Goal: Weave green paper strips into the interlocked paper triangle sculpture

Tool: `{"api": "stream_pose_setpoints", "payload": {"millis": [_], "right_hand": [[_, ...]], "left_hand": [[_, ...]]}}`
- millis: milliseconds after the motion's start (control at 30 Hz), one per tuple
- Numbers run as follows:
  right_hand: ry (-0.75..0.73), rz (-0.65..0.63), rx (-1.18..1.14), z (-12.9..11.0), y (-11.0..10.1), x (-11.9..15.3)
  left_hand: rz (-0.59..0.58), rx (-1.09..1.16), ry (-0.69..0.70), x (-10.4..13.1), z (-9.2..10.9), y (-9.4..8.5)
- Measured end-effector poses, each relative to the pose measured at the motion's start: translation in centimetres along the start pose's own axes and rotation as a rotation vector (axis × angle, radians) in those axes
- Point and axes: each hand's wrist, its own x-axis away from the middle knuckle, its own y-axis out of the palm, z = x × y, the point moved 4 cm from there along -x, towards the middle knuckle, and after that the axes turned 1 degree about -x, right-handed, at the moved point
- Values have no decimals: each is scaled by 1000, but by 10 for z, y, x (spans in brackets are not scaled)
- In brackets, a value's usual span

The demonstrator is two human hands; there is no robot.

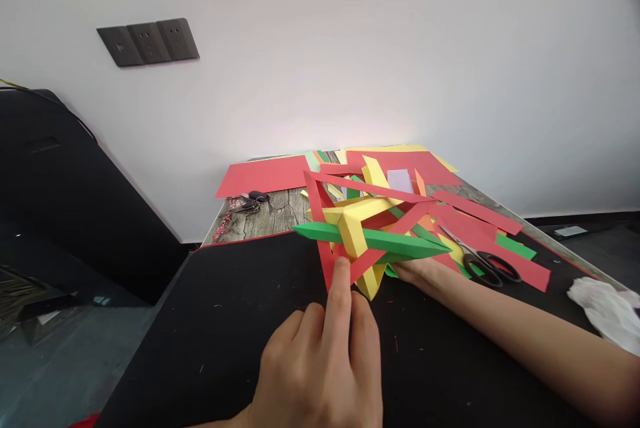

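A folded paper model (pixel 353 231) of red, yellow and green strips is held up above the black mat. Its red strips form a triangle frame, with yellow folded pieces and a pointed green strip crossing through it. My right hand (pixel 413 271) reaches in from the right and grips the model from behind and below; its fingers are mostly hidden by the paper. My left hand (pixel 320 348) is in front, index finger stretched out with its tip against the lower red corner. The other left fingers are bent, and nothing shows between them.
Black-handled scissors (pixel 487 267) lie on red and green paper strips at right. A red sheet (pixel 265 175) and a small dark tool (pixel 255 200) lie at back left. A crumpled white tissue (pixel 607 308) sits at the right edge. The wall (pixel 320 48) stands behind the table.
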Motion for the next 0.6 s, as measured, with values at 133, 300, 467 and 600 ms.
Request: {"api": "stream_pose_setpoints", "payload": {"millis": [133,300,467,600], "right_hand": [[75,41,-72,0,3,-1],[107,51,-125,-2,9,-2],[95,51,-139,-4,11,-1],[75,15,-121,-4,13,-1]], "left_hand": [[71,13,-3,1,1,1],[96,43,46,4,3,5],[113,31,57,8,1,13],[148,77,121,15,0,24]]}}
